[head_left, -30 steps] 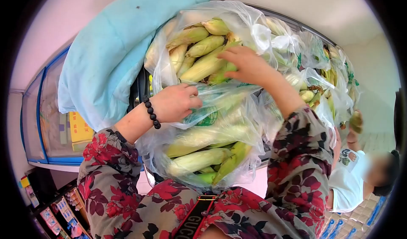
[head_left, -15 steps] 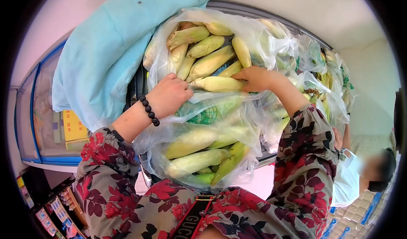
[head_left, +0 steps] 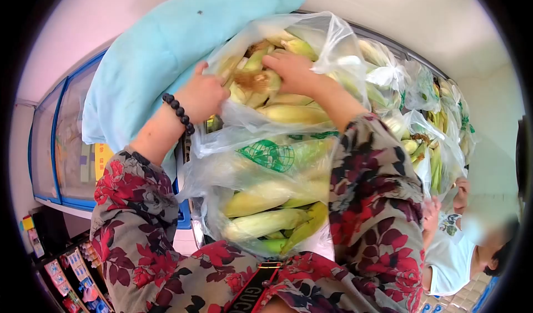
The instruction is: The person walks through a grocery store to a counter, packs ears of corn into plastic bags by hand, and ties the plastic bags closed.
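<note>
My left hand (head_left: 204,95), with a black bead bracelet at the wrist, is closed at the left rim of a clear plastic bag (head_left: 333,41); part of its grip is hidden. Inside that bag lie several ears of corn in pale green husks. My right hand (head_left: 294,73) reaches into it, fingers curled round an ear of corn (head_left: 265,85) with brown silk at its end. Nearer to me sits a second clear bag (head_left: 211,171) with a green print, holding more ears of corn (head_left: 266,224).
A light blue cover (head_left: 150,63) bulges at the left beside a blue-framed glass case (head_left: 61,146). More bagged corn (head_left: 383,77) lines the right. At lower right is another person (head_left: 452,268), hands raised near the bags. Shelves (head_left: 78,274) stand at lower left.
My right hand has moved left and farther into the far bag, from a paler ear to one with brown silk. My left hand has shifted left and slightly up. The other person's hands have risen into view.
</note>
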The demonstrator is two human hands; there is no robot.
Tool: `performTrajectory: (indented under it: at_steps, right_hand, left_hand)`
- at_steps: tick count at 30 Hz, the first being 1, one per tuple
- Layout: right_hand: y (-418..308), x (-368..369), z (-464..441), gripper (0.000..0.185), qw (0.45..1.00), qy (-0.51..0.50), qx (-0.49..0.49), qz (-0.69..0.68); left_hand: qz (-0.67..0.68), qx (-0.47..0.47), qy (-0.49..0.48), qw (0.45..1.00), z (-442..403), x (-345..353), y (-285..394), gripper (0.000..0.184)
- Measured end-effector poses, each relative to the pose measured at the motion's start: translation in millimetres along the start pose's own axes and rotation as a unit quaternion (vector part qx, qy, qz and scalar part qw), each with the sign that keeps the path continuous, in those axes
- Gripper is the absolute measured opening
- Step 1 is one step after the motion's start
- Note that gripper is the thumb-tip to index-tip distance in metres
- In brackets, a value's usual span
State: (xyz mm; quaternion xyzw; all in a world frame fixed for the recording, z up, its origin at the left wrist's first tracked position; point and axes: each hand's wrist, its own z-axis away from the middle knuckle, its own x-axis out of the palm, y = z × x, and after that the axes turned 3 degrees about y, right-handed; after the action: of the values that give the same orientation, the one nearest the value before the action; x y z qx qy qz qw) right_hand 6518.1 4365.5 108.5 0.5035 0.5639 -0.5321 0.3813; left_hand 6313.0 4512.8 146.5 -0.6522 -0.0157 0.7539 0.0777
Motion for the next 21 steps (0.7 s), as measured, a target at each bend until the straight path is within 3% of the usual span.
performTrajectory:
  at_steps: [9, 12, 15, 18, 21]
  right_hand:
    - [5, -57, 82, 0.039, 0.975, 0.007, -0.191, 0.112]
    - [-3, -62, 80, 0.039, 0.976, -0.013, -0.174, 0.131]
    - [-17, -65, 54, 0.039, 0.992, -0.099, -0.057, 0.053]
    - [-23, -54, 17, 0.049, 0.976, -0.186, -0.049, -0.101]
    - [-36, -51, -27, 0.057, 0.932, -0.232, 0.048, -0.275]
  left_hand:
    - [-0.006, -0.013, 0.065, 0.998, 7, -9, -6, 0.009]
    - [-0.004, -0.007, 0.121, 0.993, 8, -10, -12, 0.009]
    - [0.014, -0.003, 0.131, 0.991, 7, -9, -18, 0.011]
    - [0.017, -0.001, 0.120, 0.993, 7, -11, -21, 0.013]
    - [0.013, 0.013, 0.128, 0.992, 8, -10, -21, 0.012]
